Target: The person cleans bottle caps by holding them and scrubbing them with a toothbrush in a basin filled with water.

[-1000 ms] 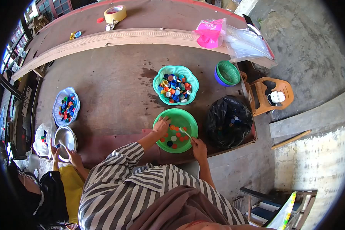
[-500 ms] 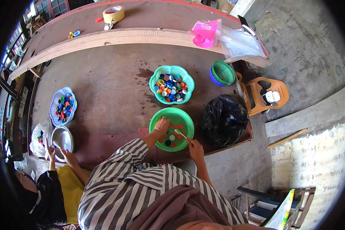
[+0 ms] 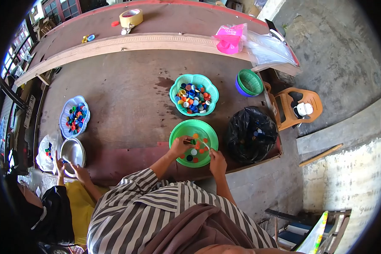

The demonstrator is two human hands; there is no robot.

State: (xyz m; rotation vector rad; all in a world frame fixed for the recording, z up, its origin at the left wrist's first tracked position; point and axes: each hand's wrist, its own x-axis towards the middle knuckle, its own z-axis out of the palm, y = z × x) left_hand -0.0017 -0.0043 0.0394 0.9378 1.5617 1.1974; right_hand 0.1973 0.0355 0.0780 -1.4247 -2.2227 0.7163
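left hand [image 3: 181,147] over green basin [image 3: 192,126], can't make out if fingers pinch anything | right hand [image 3: 217,161]: fingers pinching brush [image 3: 206,145] | orange caps [image 3: 201,151] in basin

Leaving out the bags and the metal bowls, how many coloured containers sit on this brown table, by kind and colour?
Light blue basket: 1
Turquoise scalloped basket: 1
Dark green basket: 1
Blue container beneath the dark green one: 1
Bright green basin: 1
Total visible: 5

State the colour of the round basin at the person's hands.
The basin is bright green, seen best in the head view.
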